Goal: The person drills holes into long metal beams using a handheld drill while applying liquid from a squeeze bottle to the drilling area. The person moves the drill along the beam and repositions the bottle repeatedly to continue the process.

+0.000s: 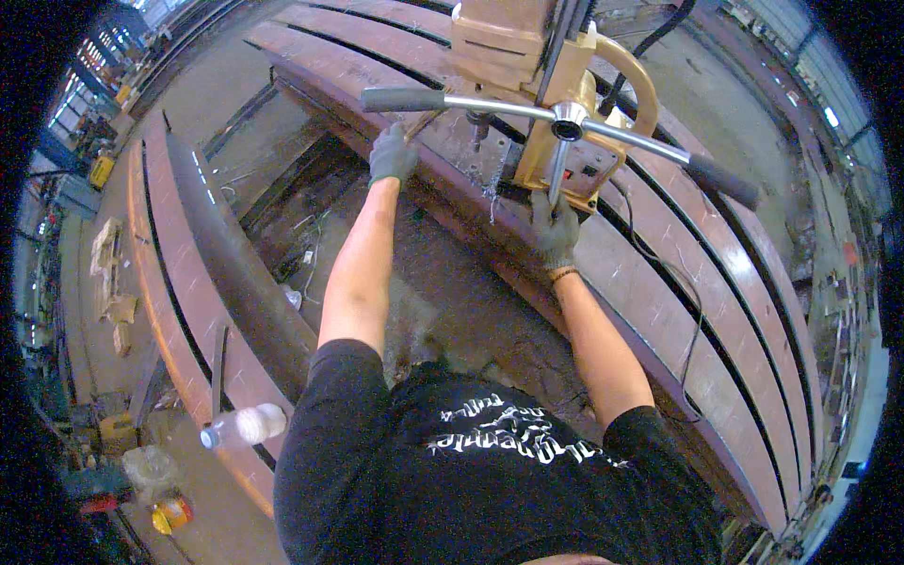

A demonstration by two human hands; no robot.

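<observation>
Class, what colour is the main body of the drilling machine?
Gold-tan: the drilling machine shows best in the head view.

You stand in a metal-fabrication workshop, judging by long brown steel beams, the gold drilling machine on one, grey floor and hall-like ribbed wall.
</observation>
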